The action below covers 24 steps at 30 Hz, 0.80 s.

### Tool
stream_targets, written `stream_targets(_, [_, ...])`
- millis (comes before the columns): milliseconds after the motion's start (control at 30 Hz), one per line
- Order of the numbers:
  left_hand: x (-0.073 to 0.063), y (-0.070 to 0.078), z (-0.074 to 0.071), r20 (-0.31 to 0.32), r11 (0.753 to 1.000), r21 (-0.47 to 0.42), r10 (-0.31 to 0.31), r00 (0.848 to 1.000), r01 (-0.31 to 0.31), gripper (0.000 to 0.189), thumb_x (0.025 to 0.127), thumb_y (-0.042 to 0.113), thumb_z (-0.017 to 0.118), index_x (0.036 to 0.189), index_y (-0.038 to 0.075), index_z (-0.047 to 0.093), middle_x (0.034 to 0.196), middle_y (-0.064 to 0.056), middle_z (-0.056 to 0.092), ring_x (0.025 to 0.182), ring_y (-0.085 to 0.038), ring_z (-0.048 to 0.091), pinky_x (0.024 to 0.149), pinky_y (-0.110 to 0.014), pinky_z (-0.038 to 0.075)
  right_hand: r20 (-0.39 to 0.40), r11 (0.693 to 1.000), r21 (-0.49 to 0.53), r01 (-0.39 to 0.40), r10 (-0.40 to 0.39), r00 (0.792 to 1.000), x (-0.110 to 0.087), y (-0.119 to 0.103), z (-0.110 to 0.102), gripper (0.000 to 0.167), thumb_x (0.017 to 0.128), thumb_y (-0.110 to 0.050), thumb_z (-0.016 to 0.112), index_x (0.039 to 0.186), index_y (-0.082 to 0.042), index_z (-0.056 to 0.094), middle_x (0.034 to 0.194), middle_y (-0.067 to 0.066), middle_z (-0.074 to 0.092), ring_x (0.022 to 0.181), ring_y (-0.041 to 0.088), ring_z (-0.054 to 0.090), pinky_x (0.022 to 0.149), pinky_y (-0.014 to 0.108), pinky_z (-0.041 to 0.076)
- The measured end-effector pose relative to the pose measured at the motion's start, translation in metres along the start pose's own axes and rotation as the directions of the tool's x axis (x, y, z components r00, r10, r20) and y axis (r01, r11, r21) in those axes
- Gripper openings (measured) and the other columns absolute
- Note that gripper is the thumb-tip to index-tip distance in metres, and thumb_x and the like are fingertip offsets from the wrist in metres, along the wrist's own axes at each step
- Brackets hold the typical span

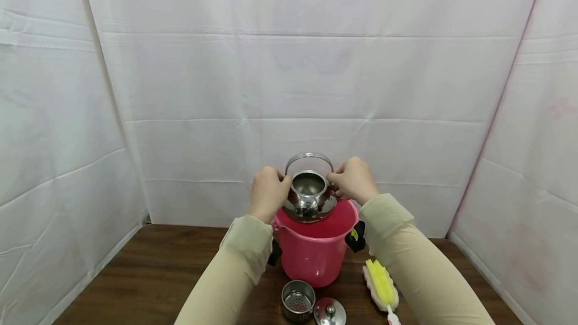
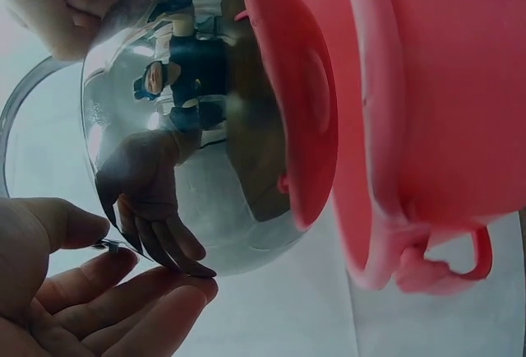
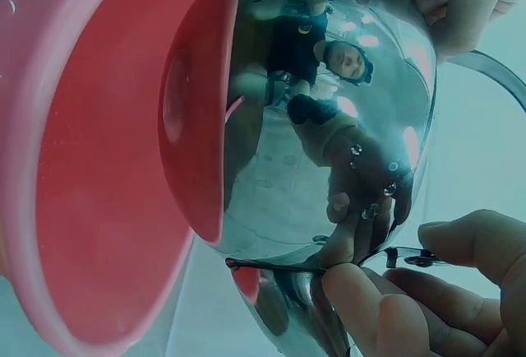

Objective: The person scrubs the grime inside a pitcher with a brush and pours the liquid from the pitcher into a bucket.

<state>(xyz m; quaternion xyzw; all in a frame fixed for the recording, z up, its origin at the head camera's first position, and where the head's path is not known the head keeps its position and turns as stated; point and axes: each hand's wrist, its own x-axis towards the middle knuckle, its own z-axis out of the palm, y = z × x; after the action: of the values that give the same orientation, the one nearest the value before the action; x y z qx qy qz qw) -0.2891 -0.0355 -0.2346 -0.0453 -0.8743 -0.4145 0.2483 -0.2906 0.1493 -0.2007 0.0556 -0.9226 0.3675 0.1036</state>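
Observation:
A shiny metal teapot with a raised arched handle is tilted over the pink bucket, its lidless mouth facing me. At its left side, my left hand pinches a small metal fitting at the shoulder between thumb and forefinger, while the other fingertips touch the body. On the opposite side, my right hand pinches the matching fitting beside the spout, its lower fingers against the pot. A few water drops cling to the polished surface.
On the wooden table, a perforated metal strainer cup and a round knobbed lid stand in front of the bucket. A yellow-and-white sponge brush lies to the right. White cloth walls enclose the table.

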Motion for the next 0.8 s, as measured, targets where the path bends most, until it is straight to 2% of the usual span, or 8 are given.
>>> stream_targets(200, [0.0,-0.003,0.007,-0.014,1.0,-0.014,-0.001,1.0,0.001,0.023,0.082,0.013,0.059,0.063,0.006,0.07,0.066,-0.007,0.068,0.064,-0.02,0.06,0.058,-0.03,0.047,-0.007,1.0,-0.014,-0.012,0.012,1.0,0.001,0.005,0.002,0.025,0.087,-0.014,0.056,0.08,0.004,0.073,0.065,0.015,0.069,0.052,0.018,0.065,0.047,0.026,0.052])
stream_targets(600, [-0.001,-0.003,0.018,-0.027,1.0,-0.012,-0.015,1.0,0.014,0.031,0.083,0.012,0.059,0.053,0.006,0.065,0.057,-0.006,0.064,0.057,-0.018,0.053,0.052,-0.027,0.041,-0.017,0.998,-0.03,-0.057,0.057,0.998,0.002,0.011,0.006,0.024,0.087,-0.013,0.056,0.084,0.004,0.073,0.07,0.015,0.07,0.054,0.019,0.067,0.047,0.023,0.051])
stream_targets(800, [-0.003,-0.004,0.025,-0.051,0.999,-0.039,-0.006,0.999,0.004,0.031,0.082,0.01,0.059,0.052,0.006,0.064,0.057,-0.007,0.063,0.057,-0.018,0.052,0.053,-0.027,0.041,-0.026,0.998,-0.032,-0.06,0.059,0.998,0.003,0.016,0.008,0.027,0.086,-0.014,0.054,0.078,0.004,0.073,0.068,0.017,0.069,0.053,0.02,0.066,0.051,0.03,0.055])
